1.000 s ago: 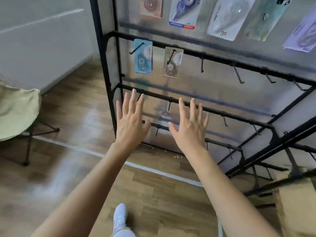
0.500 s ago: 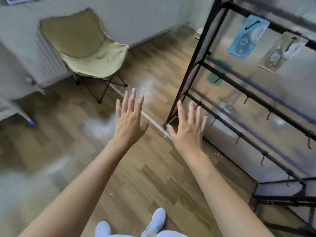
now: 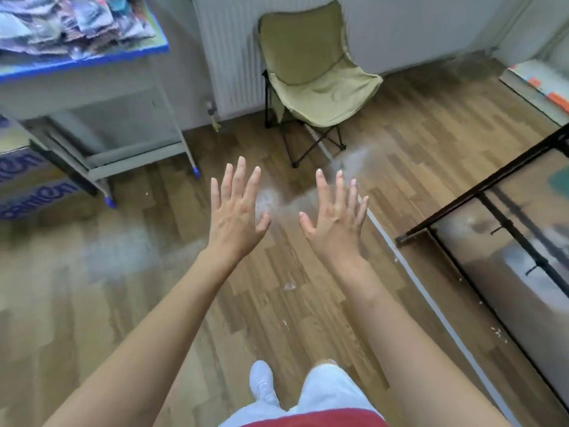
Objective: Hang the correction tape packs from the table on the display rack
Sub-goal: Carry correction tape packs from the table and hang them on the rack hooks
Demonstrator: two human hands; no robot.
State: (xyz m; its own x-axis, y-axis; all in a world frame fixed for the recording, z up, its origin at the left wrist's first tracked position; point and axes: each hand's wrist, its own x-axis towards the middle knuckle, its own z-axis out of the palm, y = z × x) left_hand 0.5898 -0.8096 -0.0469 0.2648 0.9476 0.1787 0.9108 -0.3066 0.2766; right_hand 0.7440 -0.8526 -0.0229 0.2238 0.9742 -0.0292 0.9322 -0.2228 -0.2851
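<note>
Correction tape packs point(image 3: 77, 23) newly in view

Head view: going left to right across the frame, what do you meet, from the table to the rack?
Table with correction tape packs → left hand → right hand → display rack. Folding chair omitted: it overlaps both hands' span.
</note>
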